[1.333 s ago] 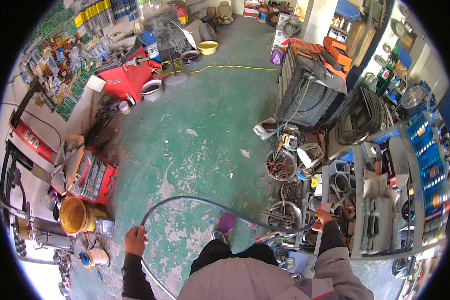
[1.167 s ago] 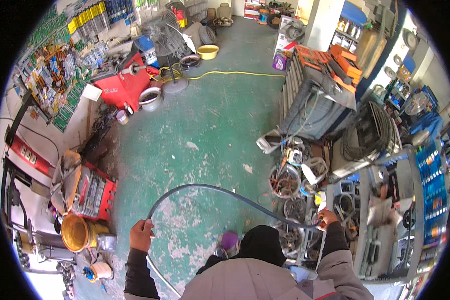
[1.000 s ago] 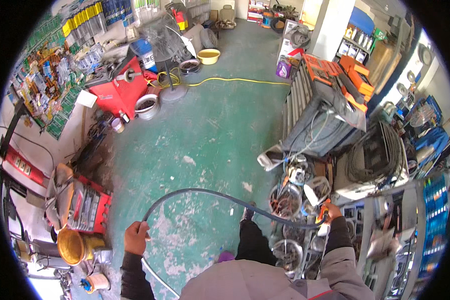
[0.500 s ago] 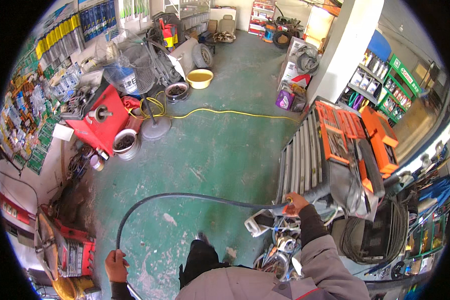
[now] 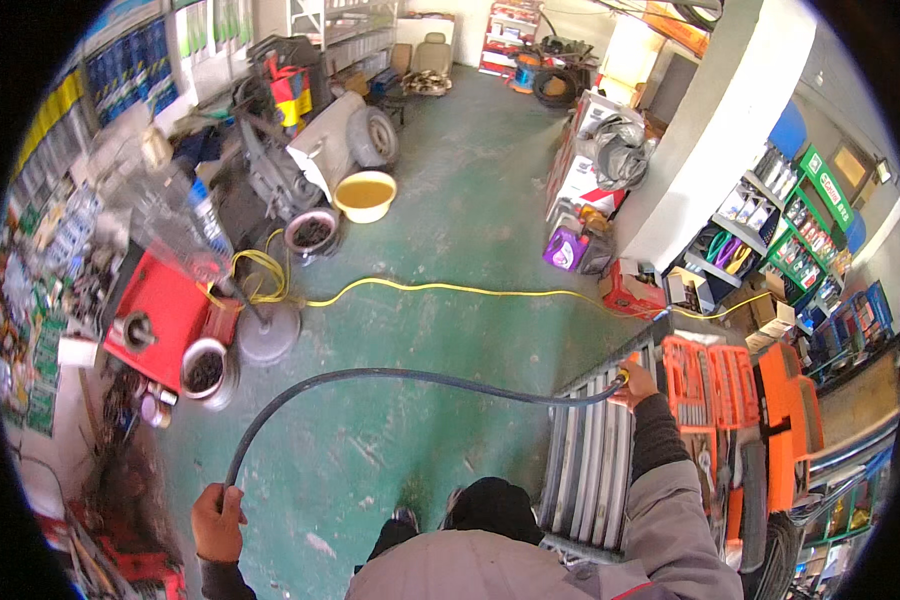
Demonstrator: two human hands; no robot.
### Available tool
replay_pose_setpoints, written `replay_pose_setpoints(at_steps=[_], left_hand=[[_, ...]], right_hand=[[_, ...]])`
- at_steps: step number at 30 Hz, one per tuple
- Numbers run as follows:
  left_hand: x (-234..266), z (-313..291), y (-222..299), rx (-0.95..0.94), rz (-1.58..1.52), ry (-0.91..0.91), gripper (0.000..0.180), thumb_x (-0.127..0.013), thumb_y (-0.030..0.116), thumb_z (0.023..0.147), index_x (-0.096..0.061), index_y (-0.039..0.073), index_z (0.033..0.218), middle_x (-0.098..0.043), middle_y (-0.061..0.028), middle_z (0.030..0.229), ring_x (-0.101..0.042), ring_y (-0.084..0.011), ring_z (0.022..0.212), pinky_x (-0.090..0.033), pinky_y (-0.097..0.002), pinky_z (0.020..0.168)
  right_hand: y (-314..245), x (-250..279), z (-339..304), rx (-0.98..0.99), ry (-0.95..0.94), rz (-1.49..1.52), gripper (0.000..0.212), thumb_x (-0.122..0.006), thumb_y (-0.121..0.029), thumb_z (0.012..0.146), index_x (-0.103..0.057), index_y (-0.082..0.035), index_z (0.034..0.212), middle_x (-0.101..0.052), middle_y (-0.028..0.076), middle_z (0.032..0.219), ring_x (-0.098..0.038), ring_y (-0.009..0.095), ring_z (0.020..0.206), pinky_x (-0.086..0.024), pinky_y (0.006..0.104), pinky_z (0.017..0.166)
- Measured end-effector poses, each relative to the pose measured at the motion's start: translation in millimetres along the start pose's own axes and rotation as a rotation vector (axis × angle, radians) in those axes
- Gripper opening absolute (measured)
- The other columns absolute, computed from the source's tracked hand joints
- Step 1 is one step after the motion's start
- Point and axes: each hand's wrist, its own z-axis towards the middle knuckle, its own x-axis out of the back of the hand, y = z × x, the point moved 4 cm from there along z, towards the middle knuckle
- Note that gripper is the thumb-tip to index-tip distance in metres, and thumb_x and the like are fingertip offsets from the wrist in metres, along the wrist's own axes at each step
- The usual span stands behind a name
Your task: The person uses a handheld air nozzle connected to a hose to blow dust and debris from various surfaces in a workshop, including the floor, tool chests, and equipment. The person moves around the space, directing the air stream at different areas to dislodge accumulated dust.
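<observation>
A dark rubber hose (image 5: 410, 375) arcs across in front of me above the green floor. My left hand (image 5: 218, 522), at the lower left, is closed around the hose near its lower part. Out to the right, my right hand (image 5: 635, 385) grips the other end, where a yellowish fitting (image 5: 623, 377) shows at the fingers. That hand is over the grey ridged side of a tool cabinet (image 5: 592, 455); whether it touches the cabinet I cannot tell. Orange trays (image 5: 725, 385) of tools lie on the cabinet's top.
A yellow cable (image 5: 450, 288) crosses the floor ahead. On the left stand a red bench (image 5: 160, 310), a pot (image 5: 208, 372) and a round fan base (image 5: 268, 335). Farther off are a yellow basin (image 5: 365, 195) and a wheel (image 5: 372, 136). A white pillar (image 5: 715, 130) rises at right.
I have moved forward, so the cable, basin and cabinet appear nearer. Both hands keep hold of the hose; the right hand has shifted up and to the right.
</observation>
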Motion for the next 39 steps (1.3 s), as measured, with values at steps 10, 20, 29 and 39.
replay_pose_setpoints(at_steps=[10,20,29,39], left_hand=[[-189.0,185.0,204.0,0.1,0.05,-0.016,0.028,-0.055,0.023,0.095,-0.062,0.001,0.079,-0.047,0.0004,0.051,-0.044,-0.0077,0.04,-0.031,-0.0262,0.038],[-307.6,316.0,380.6,0.054,0.157,0.062,0.023,-0.062,0.016,0.085,-0.058,-0.001,0.07,-0.046,0.0016,0.056,-0.041,-0.0083,0.051,-0.031,-0.0291,0.047],[-423.5,447.0,478.7,0.239,0.259,-0.073,0.022,-0.069,0.023,0.087,-0.066,0.001,0.087,-0.049,-0.0057,0.062,-0.042,-0.0136,0.059,-0.039,-0.0327,0.055],[-467.7,506.2,603.9,0.223,0.331,0.001,0.021,-0.068,0.019,0.086,-0.068,0.0,0.094,-0.057,-0.0131,0.065,-0.049,-0.0187,0.056,-0.043,-0.0347,0.054]], right_hand=[[-231.3,-19.7,314.2,0.023,-0.194,0.129,0.025,-0.063,-0.032,0.087,-0.054,-0.01,0.094,-0.054,0.008,0.077,-0.063,0.027,0.065,-0.058,0.0471,0.066],[-496.3,-93.7,541.0,0.408,-0.186,0.244,0.021,-0.054,-0.02,0.09,-0.054,-0.006,0.106,-0.057,0.008,0.081,-0.062,0.021,0.065,-0.057,0.0369,0.055],[-732.2,-250.0,647.8,0.505,-0.284,0.129,0.026,-0.047,-0.026,0.099,-0.045,-0.011,0.121,-0.059,0.011,0.095,-0.065,0.027,0.082,-0.057,0.0422,0.066],[-880.0,-348.6,882.6,0.388,-0.208,-0.05,0.028,-0.054,-0.034,0.096,-0.051,-0.007,0.104,-0.061,0.015,0.082,-0.061,0.028,0.059,-0.053,0.0391,0.05]])
